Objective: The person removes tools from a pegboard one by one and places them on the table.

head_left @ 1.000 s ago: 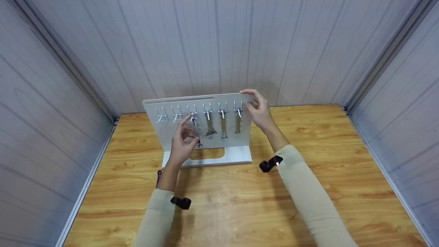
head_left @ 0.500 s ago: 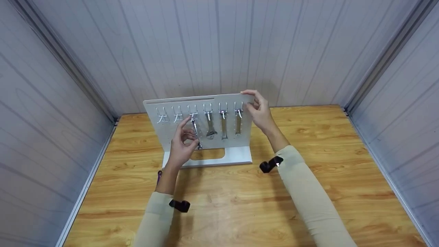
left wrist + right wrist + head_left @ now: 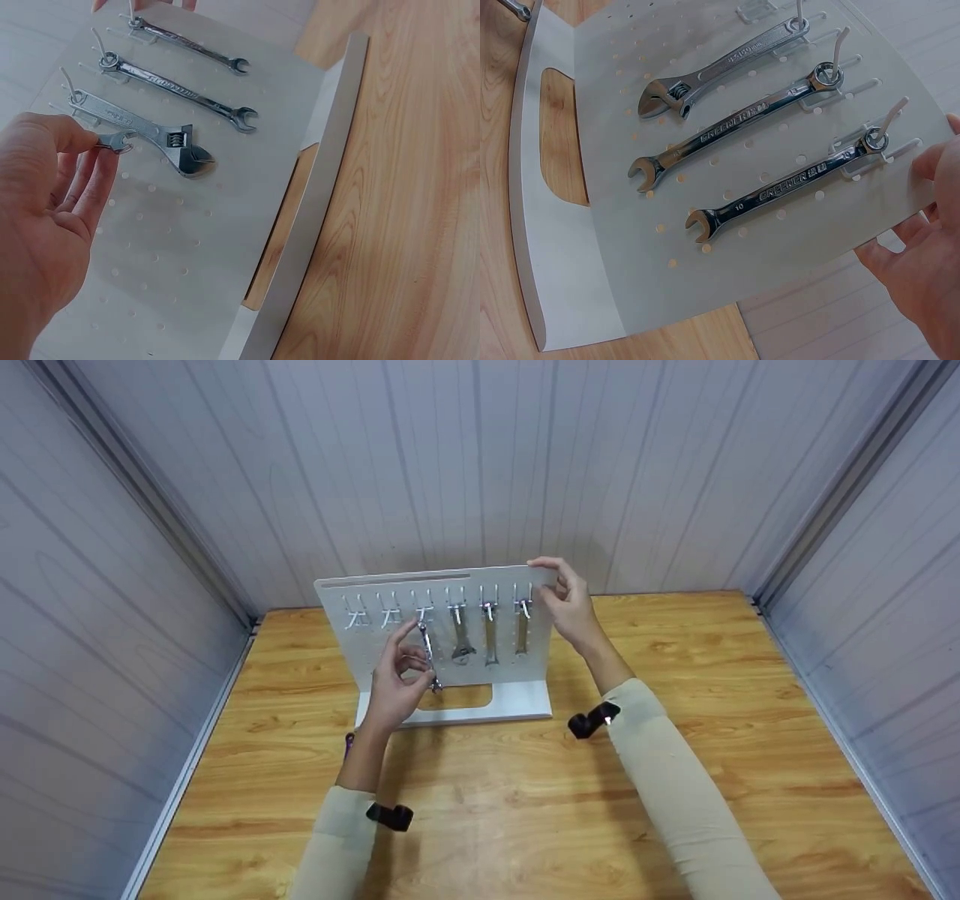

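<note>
Hanging step: my left hand (image 3: 396, 679) pinches a small wrench (image 3: 429, 656) below its hook (image 3: 424, 611) (ring must catch); my right hand (image 3: 564, 600) grips the pegboard (image 3: 360, 652).

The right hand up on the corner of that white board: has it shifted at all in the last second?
No. The right hand grips the pegboard's top right corner just as before, beside the rightmost hanging wrench.

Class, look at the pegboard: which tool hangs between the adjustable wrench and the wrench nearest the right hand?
A combination wrench hangs between the adjustable wrench and the outer wrench; the right wrist view shows it best.
</note>
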